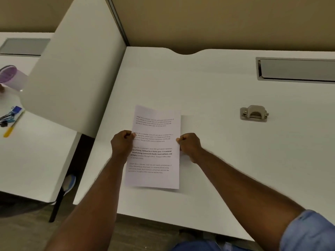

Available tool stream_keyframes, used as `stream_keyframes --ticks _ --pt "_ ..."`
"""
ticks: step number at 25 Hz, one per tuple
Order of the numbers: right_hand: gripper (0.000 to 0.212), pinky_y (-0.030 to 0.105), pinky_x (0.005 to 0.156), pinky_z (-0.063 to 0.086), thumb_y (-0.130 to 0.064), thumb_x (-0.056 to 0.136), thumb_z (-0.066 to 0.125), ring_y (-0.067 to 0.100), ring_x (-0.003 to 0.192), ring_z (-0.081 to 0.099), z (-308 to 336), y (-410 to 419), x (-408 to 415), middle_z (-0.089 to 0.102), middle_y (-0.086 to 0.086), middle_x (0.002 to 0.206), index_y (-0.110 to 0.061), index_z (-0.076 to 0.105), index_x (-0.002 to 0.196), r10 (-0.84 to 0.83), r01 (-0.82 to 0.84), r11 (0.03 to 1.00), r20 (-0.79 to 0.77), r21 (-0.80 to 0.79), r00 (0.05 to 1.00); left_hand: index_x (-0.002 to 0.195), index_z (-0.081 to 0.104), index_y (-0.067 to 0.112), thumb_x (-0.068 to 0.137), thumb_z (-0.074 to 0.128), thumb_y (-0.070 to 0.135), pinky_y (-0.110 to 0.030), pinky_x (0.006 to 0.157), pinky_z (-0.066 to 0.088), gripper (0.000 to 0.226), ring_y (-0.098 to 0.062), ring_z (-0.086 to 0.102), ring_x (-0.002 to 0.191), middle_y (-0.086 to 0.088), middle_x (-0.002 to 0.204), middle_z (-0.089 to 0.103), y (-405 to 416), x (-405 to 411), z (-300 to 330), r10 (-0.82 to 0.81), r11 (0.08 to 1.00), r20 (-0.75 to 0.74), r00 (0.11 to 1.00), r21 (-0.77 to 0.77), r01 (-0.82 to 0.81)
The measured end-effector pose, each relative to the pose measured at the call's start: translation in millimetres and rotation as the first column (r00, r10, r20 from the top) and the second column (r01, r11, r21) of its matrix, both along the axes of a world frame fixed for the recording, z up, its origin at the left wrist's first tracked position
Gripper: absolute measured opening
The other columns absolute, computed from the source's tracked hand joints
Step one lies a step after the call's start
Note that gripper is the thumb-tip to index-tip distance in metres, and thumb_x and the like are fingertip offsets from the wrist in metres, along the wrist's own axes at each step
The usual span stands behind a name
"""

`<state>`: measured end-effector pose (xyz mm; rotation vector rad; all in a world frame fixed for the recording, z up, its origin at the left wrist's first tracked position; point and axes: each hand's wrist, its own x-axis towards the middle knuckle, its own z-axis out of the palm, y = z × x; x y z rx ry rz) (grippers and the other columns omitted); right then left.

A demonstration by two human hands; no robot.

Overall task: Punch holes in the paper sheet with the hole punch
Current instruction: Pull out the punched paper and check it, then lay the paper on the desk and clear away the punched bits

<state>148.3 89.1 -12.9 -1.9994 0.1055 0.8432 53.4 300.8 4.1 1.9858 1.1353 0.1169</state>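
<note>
Paper sheet [154,147] pinched by both hands.

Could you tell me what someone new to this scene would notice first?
The eye goes first to the printed paper sheet, held over the middle of the white desk by its side edges, between the left hand and the right hand. Next comes the metal hole punch, standing alone to the right of the sheet, untouched.
</note>
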Motion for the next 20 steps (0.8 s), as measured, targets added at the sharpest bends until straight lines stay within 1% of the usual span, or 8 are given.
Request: stream_keyframes --ticks 3,6,8,10,12,14,17,20 --pt "0.033 0.044 0.073 0.055 -0.012 0.086 0.058 0.038 0.076 0.065 -2.7 33.9 -3.2 0.063 0.021 0.077 -0.008 0.046 0.056 0.019 -0.019 1.0 -0.054 0.001 0.998 0.091 0.07 0.009 0.088 0.061 0.023 -0.036 0.084 0.05 0.016 -0.024 0.064 0.083 -0.007 0.086 0.071 22.8 -5.3 -13.2 0.006 0.997 -0.048 0.999 0.083 -0.002" --pt "0.027 0.052 0.082 0.056 -0.01 0.086 0.057 0.042 0.089 0.067 -10.4 51.9 -6.4 0.069 0.024 0.087 -0.006 0.051 0.06 0.076 -0.075 0.997 -0.084 0.016 0.994 0.088 0.069 0.009 0.089 0.06 0.023 -0.03 0.074 0.044 0.016 -0.023 0.062 0.079 -0.008 0.085 0.071 38.8 -8.1 -23.5 0.008 0.99 -0.076 0.997 0.14 0.003" --pt "0.032 0.048 0.083 0.057 -0.009 0.086 0.057 0.039 0.086 0.067 -14.8 57.8 -7.8 0.064 0.019 0.082 -0.011 0.047 0.056 0.13 -0.13 0.991 -0.11 0.006 0.985 0.087 0.069 0.008 0.089 0.059 0.023 -0.028 0.073 0.041 0.018 -0.023 0.061 0.079 -0.009 0.085 0.071 49.0 -9.8 -28.7 0.009 0.983 -0.091 0.996 0.183 0.008" --pt "0.029 0.045 0.084 0.053 -0.014 0.085 0.06 0.036 0.086 0.065 -17.8 59.4 -8.3 0.061 0.017 0.082 -0.013 0.047 0.059 0.223 -0.226 0.973 -0.087 -0.036 0.971 0.093 0.069 0.007 0.089 0.058 0.026 -0.031 0.076 0.043 0.022 -0.029 0.063 0.088 -0.011 0.09 0.072 56.5 -12.4 -32.9 -0.004 0.979 -0.124 0.992 0.203 0.03" --pt "0.021 0.04 0.083 0.051 -0.026 0.084 0.062 0.034 0.09 0.063 -19.1 51.8 -5.5 0.067 0.02 0.092 -0.009 0.057 0.073 0.369 -0.363 0.912 -0.001 -0.194 0.929 0.11 0.066 0.006 0.089 0.059 0.031 -0.037 0.088 0.045 0.033 -0.033 0.061 0.103 -0.014 0.105 0.07 58.5 -13.6 -35.6 0.002 0.981 -0.17 0.985 0.189 0.03" --pt "0.035 0.034 0.078 0.046 -0.035 0.084 0.061 0.034 0.097 0.061 -18.2 33.2 -1.4 0.068 0.019 0.102 0.0 0.061 0.088 0.455 -0.415 0.852 0.06 -0.319 0.888 0.127 0.055 0.008 0.087 0.062 0.036 -0.045 0.099 0.042 0.05 -0.035 0.055 0.115 -0.017 0.121 0.062 53.0 -13.6 -35.1 0.046 0.988 -0.205 0.978 0.156 -0.014" --pt "0.032 0.033 0.08 0.048 -0.034 0.084 0.061 0.028 0.095 0.062 -9.5 -16.6 6.8 0.07 0.012 0.097 -0.003 0.067 0.085 0.427 -0.372 0.881 0.153 -0.291 0.891 0.134 0.046 0.012 0.084 0.066 0.037 -0.054 0.101 0.038 0.06 -0.039 0.046 0.123 -0.018 0.131 0.053 24.1 -6.8 -30.6 0.113 0.978 -0.153 0.982 0.193 -0.082" --pt "0.015 0.025 0.073 0.047 -0.027 0.083 0.064 0.016 0.08 0.063 0.1 -86.0 7.9 0.07 0.0 0.085 -0.013 0.068 0.084 0.266 -0.237 0.96 0.227 -0.147 0.937 0.131 0.048 0.015 0.083 0.068 0.033 -0.055 0.1 0.036 0.055 -0.036 0.043 0.124 -0.013 0.132 0.052 -40.1 8.5 -25.1 -0.035 0.959 -0.044 0.998 0.281 0.046"
